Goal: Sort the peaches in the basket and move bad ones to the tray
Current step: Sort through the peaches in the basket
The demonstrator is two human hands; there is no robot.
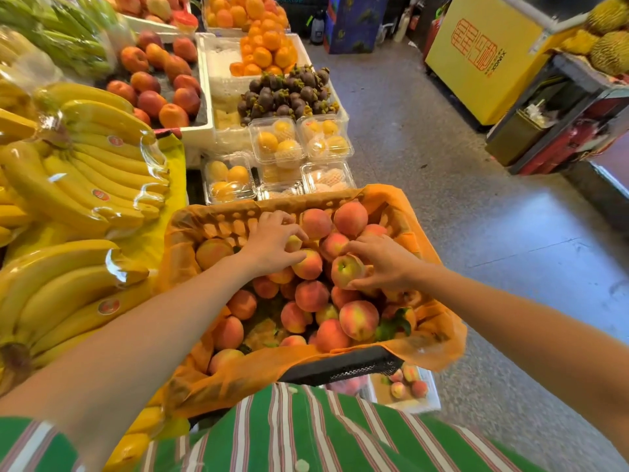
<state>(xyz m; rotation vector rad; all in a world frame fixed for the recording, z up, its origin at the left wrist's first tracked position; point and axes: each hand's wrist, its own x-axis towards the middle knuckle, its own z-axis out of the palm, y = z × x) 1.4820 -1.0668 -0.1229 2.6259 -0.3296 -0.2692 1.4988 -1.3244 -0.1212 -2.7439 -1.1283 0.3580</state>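
Over the basket (357, 367), the right hand (384, 264) has its fingers pinching a peach (344, 270) stem-up, probably to inspect it, the left hand (270, 243) curls around a smaller peach (293, 243), and the tray (429, 401) waits below.

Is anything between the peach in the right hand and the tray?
Yes: the basket's near rim, draped in orange liner, lies between the peach and the tray, which sits lower, partly hidden beneath it.
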